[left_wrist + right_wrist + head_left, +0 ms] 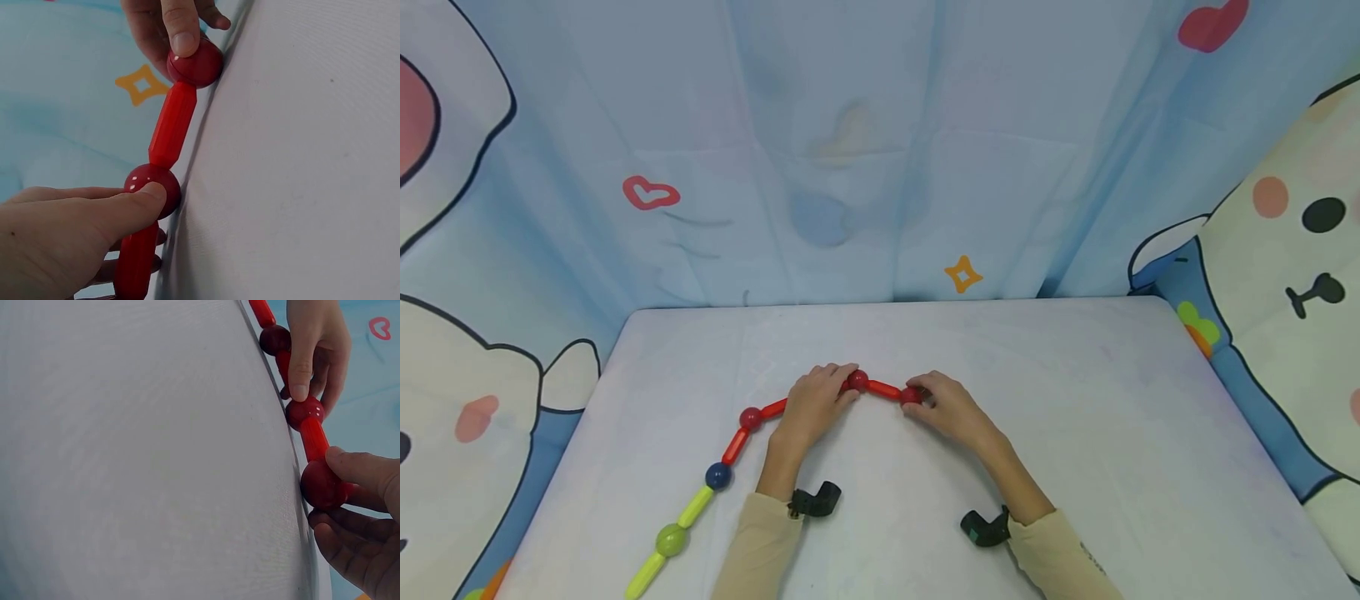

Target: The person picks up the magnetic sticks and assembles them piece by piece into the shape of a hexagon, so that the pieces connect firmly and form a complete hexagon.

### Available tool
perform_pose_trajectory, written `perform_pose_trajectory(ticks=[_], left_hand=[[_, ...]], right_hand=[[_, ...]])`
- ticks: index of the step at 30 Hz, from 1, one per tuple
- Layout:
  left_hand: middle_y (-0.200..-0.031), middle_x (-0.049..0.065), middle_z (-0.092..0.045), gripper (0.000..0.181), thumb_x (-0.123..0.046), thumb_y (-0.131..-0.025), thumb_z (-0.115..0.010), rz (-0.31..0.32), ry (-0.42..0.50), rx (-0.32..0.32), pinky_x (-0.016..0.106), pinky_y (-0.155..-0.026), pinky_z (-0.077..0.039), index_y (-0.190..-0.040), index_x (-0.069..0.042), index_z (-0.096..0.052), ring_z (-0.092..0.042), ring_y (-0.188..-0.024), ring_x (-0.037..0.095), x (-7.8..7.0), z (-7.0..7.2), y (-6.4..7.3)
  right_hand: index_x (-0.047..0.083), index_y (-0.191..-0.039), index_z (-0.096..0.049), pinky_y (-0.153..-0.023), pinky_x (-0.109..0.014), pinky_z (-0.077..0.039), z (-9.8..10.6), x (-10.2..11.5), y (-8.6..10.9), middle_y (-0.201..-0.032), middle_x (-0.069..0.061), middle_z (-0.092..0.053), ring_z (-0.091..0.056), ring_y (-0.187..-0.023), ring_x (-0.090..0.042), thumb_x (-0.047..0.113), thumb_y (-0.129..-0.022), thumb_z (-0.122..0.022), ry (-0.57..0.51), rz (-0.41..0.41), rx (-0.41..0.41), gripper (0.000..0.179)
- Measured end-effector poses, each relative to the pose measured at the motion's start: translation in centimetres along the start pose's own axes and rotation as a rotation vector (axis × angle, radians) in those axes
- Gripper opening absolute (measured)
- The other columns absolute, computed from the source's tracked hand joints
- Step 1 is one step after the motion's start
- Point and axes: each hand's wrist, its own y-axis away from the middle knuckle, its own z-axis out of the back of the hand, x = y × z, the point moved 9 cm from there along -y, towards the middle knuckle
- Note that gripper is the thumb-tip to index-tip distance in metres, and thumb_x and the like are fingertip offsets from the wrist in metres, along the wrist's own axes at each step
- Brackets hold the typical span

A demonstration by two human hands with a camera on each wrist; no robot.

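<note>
A chain of balls and rods lies bent across the table. My left hand [811, 407] pinches a red ball [167, 181] near the chain's right part, thumb on top, and covers part of the red rod [136, 262] behind it. One red rod [883, 390] runs from that ball to a red ball [322, 485] at the right end. Thumb and fingers of my right hand [951, 408] pinch this end ball. A bit of red shows beyond it, between the fingers, in the right wrist view.
Leftward the chain continues through a red ball [751, 418], a red rod [736, 447], a dark blue ball [718, 476], a yellow-green rod [696, 507], a green ball [672, 540] and another yellow-green rod [645, 576]. Behind the white table [1075, 400] hangs a blue curtain [865, 83].
</note>
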Motion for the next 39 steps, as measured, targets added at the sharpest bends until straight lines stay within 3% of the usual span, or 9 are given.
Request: perform_pose_trajectory(ticks=[6, 13, 19, 24, 27, 29, 32, 35, 39], left_hand=[[-0.124, 0.005, -0.065, 0.05, -0.03, -0.089, -0.071, 0.088, 0.008, 0.007, 0.041, -0.094, -0.052, -0.135, -0.018, -0.056, -0.06, -0.112, 0.023, 1.6, 0.7, 0.8], [-0.131, 0.008, -0.06, 0.057, -0.032, -0.087, -0.072, 0.145, 0.002, 0.002, 0.047, -0.099, -0.05, -0.139, -0.019, -0.052, -0.055, -0.12, 0.027, 3.4, 1.7, 3.3], [-0.14, 0.011, -0.052, 0.06, -0.034, -0.089, -0.069, 0.17, 0.006, -0.019, 0.052, -0.103, -0.045, -0.143, -0.017, -0.047, -0.047, -0.13, 0.031, 5.7, 3.4, 6.5], [-0.142, 0.016, -0.048, 0.062, -0.032, -0.088, -0.071, 0.184, -0.053, -0.014, 0.057, -0.103, -0.043, -0.143, -0.014, -0.047, -0.045, -0.13, 0.035, 8.0, 4.6, 10.1], [-0.132, 0.018, -0.054, 0.063, -0.034, -0.085, -0.074, 0.207, -0.126, -0.009, 0.054, -0.093, -0.05, -0.139, -0.012, -0.051, -0.053, -0.118, 0.035, 8.8, 5.3, 11.7], [-0.117, 0.016, -0.06, 0.061, -0.035, -0.084, -0.074, 0.225, -0.168, 0.008, 0.044, -0.076, -0.056, -0.135, -0.011, -0.055, -0.058, -0.098, 0.029, 9.2, 5.7, 12.3], [-0.088, 0.008, -0.061, 0.053, -0.037, -0.085, -0.073, 0.246, -0.19, 0.044, 0.028, -0.053, -0.047, -0.128, -0.008, -0.06, -0.052, -0.07, 0.017, 9.4, 5.8, 12.6], [-0.072, 0.002, -0.057, 0.046, -0.034, -0.087, -0.071, 0.254, -0.182, 0.06, 0.023, -0.049, -0.035, -0.123, -0.006, -0.063, -0.044, -0.058, 0.013, 9.6, 5.6, 12.4], [-0.07, 0.002, -0.057, 0.043, -0.032, -0.087, -0.071, 0.246, -0.185, 0.035, 0.023, -0.05, -0.035, -0.12, -0.005, -0.064, -0.044, -0.057, 0.013, 9.7, 5.5, 11.8]], right_hand=[[0.001, -0.121, -0.063, -0.085, -0.036, -0.056, -0.3, 0.1, 0.0, -0.111, -0.011, -0.065, -0.062, -0.098, -0.021, 0.019, -0.087, -0.073, -0.013, 0.012, 0.006, 0.04], [0.004, -0.121, -0.064, -0.086, -0.036, -0.056, -0.6, -0.2, 0.0, -0.112, -0.009, -0.065, -0.059, -0.097, -0.019, 0.02, -0.086, -0.074, -0.011, -0.025, 0.01, 0.04], [0.004, -0.121, -0.063, -0.087, -0.036, -0.055, -0.7, -0.1, -0.2, -0.112, -0.009, -0.065, -0.059, -0.098, -0.018, 0.02, -0.086, -0.074, -0.006, -0.024, 0.014, 0.04], [0.005, -0.122, -0.063, -0.087, -0.036, -0.055, -0.5, -0.4, -0.1, -0.114, -0.009, -0.065, -0.059, -0.099, -0.019, 0.021, -0.086, -0.073, -0.01, -0.047, 0.017, 0.041], [0.005, -0.123, -0.063, -0.087, -0.037, -0.055, -0.1, -0.8, 0.0, -0.114, -0.009, -0.065, -0.059, -0.099, -0.02, 0.021, -0.086, -0.073, -0.007, -0.059, 0.014, 0.041], [0.005, -0.122, -0.063, -0.086, -0.037, -0.055, 0.1, -0.9, 0.0, -0.113, -0.009, -0.065, -0.059, -0.098, -0.02, 0.021, -0.086, -0.073, -0.007, -0.058, 0.01, 0.04], [0.004, -0.122, -0.063, -0.085, -0.036, -0.055, 0.2, -0.8, 0.0, -0.112, -0.01, -0.065, -0.059, -0.097, -0.019, 0.02, -0.086, -0.073, -0.009, -0.047, 0.002, 0.04], [0.004, -0.122, -0.063, -0.085, -0.036, -0.055, 0.1, -0.7, 0.0, -0.111, -0.01, -0.065, -0.059, -0.096, -0.019, 0.02, -0.086, -0.073, -0.015, -0.033, 0.0, 0.04], [0.002, -0.122, -0.063, -0.085, -0.036, -0.056, 0.0, -0.6, 0.0, -0.111, -0.01, -0.065, -0.059, -0.096, -0.019, 0.019, -0.086, -0.073, -0.014, -0.019, -0.006, 0.041]])
